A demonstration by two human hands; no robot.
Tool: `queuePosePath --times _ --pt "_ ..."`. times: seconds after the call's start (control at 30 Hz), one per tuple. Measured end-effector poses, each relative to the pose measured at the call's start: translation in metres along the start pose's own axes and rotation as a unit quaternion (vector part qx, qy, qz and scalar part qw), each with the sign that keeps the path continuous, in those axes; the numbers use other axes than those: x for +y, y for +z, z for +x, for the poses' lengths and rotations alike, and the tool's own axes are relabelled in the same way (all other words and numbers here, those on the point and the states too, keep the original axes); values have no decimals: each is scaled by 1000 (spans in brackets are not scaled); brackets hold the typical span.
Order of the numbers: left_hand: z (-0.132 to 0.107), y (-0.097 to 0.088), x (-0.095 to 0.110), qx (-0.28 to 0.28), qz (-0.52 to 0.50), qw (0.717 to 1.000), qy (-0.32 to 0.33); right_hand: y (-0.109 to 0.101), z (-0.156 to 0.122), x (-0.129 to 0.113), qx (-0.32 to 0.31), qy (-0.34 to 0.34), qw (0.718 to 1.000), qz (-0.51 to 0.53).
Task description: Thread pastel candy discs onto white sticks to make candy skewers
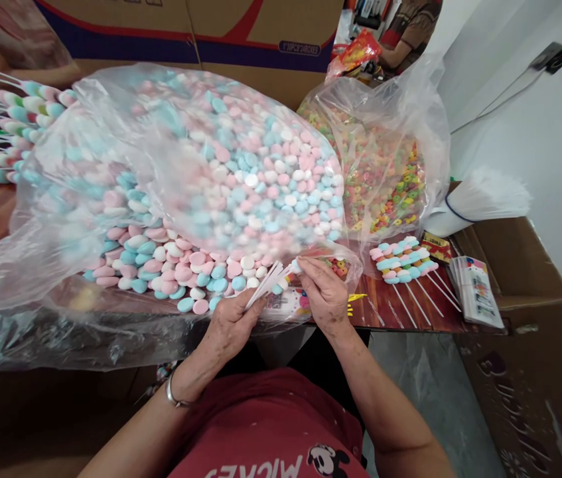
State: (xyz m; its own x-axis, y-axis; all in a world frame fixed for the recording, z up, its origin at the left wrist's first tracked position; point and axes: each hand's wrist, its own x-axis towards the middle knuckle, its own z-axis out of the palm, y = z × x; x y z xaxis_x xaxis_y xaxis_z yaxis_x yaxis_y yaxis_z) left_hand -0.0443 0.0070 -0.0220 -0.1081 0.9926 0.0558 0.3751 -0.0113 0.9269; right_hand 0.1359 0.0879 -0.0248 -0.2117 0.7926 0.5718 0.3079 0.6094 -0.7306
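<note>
My left hand (233,325) is closed around a small bunch of white sticks (265,284), their tips pointing up and to the right. My right hand (324,292) pinches a small pale candy (294,266) at the tip of one stick, thumb against fingers. Just beyond both hands, loose pink, blue and white candies (171,265) spill from a big clear plastic bag (186,166). Right of my right hand lie several finished-looking candy skewers (403,260), side by side with their sticks toward me.
A clear bag of colourful ring candies (385,172) stands behind on the right, beside a bundle of white sticks (490,196). Printed packets (477,292) lie at the table's right edge. More candy skewers (36,109) are piled far left. A large carton (201,33) stands behind.
</note>
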Motion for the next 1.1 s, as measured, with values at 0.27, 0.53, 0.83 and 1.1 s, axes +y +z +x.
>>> queuePosePath --times 0.27,0.53,0.83,1.1 --pt "-5 8 1 27 -32 999 -17 4 -1 -13 -33 59 998 -5" --pt "-6 10 0 57 -33 998 -12 10 -6 -15 -80 -15 997 -15" --pt "-4 10 -3 70 -123 988 -54 -11 11 -23 -140 60 988 -3" --pt "-7 8 -13 67 -153 981 -100 -52 43 13 -254 11 922 -291"
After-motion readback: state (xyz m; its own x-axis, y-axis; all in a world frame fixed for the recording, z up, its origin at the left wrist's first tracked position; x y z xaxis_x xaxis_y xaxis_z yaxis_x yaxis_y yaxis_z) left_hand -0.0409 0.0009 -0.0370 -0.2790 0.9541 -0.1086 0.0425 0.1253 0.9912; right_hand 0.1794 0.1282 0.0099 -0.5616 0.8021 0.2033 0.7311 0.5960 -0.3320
